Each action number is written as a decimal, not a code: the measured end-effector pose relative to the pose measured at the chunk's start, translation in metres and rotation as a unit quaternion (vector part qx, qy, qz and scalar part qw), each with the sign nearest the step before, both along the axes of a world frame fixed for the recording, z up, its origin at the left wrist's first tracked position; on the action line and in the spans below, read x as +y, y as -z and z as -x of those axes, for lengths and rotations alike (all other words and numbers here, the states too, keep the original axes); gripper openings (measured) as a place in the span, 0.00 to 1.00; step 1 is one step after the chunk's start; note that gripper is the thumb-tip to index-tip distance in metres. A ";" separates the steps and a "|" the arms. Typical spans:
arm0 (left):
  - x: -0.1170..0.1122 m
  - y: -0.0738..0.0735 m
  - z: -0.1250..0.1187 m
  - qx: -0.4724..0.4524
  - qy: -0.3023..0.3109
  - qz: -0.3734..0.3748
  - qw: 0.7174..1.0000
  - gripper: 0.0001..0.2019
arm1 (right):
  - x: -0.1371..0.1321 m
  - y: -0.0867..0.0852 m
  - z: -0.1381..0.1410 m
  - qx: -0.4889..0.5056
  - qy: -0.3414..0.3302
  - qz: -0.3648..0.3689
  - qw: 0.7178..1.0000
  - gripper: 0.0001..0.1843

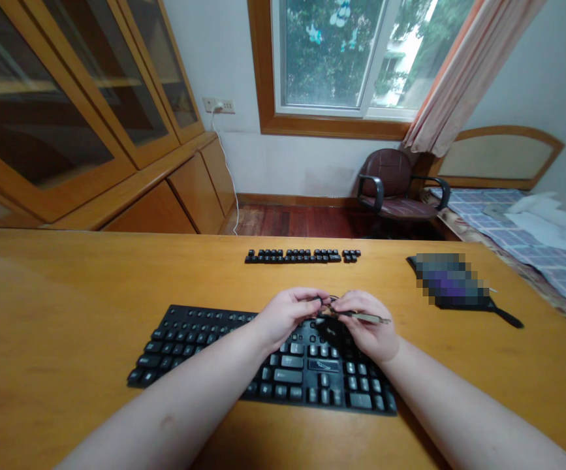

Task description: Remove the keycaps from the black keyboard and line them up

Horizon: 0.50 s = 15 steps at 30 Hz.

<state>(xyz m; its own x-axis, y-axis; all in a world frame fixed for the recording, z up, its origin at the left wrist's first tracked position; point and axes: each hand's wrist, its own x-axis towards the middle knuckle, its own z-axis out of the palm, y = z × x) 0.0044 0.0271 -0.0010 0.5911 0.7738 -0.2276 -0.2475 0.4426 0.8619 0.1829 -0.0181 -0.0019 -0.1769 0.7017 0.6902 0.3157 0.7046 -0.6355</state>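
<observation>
Forearms (175, 391) nearest, over black keyboard (287, 376) on desk (81, 281). Left hand (286, 316) pinches small dark piece (318, 300), maybe a keycap; right hand (371, 331) grips slim tool (371, 318), presumably for control. Keycaps (299, 258) rowed beyond, likely to keep order.

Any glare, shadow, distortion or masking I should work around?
Head view: bright window, partly washed out; head view: dark shadow on the keyboard near the right hand; head view: cabinet slants, likely lens distortion; head view: pixelation masks most of the dark pouch.
</observation>
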 end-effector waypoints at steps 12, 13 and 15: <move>0.001 -0.001 -0.001 -0.028 -0.064 -0.043 0.997 0.20 | -0.002 0.006 0.004 0.023 0.051 0.010 0.998 0.12; 0.001 -0.001 -0.002 -0.019 -0.064 -0.052 0.996 0.19 | -0.002 0.007 0.003 0.024 0.059 0.010 0.998 0.12; 0.000 -0.003 -0.002 0.007 -0.065 -0.063 0.996 0.17 | -0.001 0.008 0.002 0.007 0.064 0.004 0.998 0.13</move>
